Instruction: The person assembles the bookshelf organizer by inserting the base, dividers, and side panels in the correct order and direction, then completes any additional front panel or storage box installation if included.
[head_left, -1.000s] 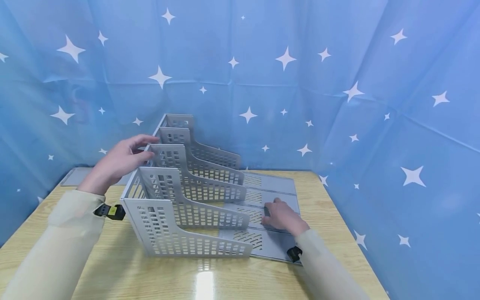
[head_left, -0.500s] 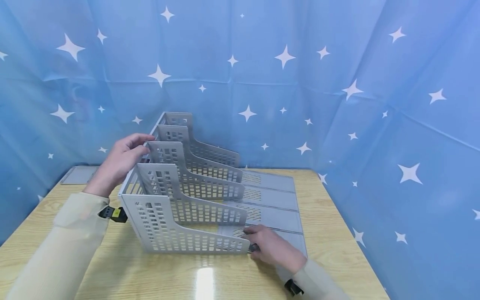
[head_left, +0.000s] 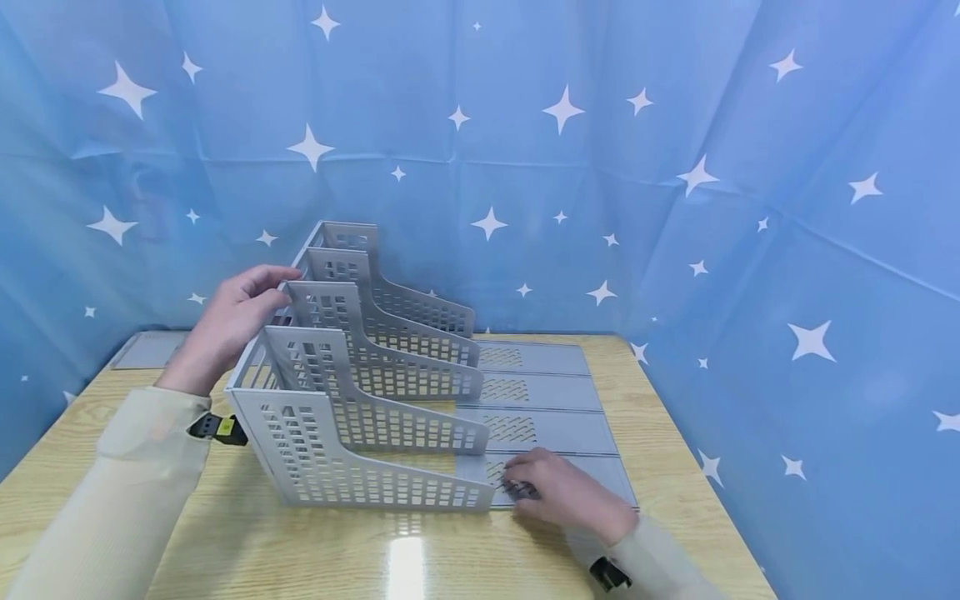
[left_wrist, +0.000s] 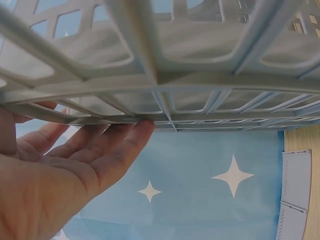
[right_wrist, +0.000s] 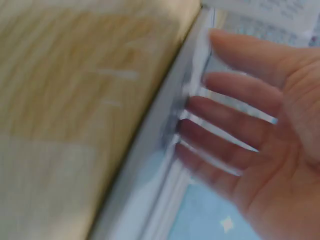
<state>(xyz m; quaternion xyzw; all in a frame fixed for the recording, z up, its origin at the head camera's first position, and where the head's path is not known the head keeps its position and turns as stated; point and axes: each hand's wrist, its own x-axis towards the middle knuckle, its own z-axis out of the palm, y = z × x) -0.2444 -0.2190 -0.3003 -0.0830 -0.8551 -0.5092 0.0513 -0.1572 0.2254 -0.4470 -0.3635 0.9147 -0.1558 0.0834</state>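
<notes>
A grey plastic file rack (head_left: pixel 262 433) with perforated, step-shaped dividers stands upright on the wooden table. My left hand (head_left: pixel 225 321) holds its slatted back near the top edge; in the left wrist view the fingers (left_wrist: pixel 127 145) lie against the slats. Flat grey base panels (head_left: pixel 573 396), joined side by side with slotted patches, stick out to the right from under the dividers. My right hand (head_left: pixel 562 492) rests at the nearest panel, just right of the front divider's tip. Blurred in the right wrist view, its fingers (right_wrist: pixel 225 122) are spread, fingertips at a panel edge.
Another flat grey panel (head_left: pixel 142 350) lies at the table's back left, partly behind my left arm. A blue curtain (head_left: pixel 420 83) with white stars hangs behind and to the right of the wooden table (head_left: pixel 322 558).
My right hand has come from the middle panels toward the nearest one, then slid slightly right. The near base panels have shifted right from the rack. My left hand stays at the rack's back.
</notes>
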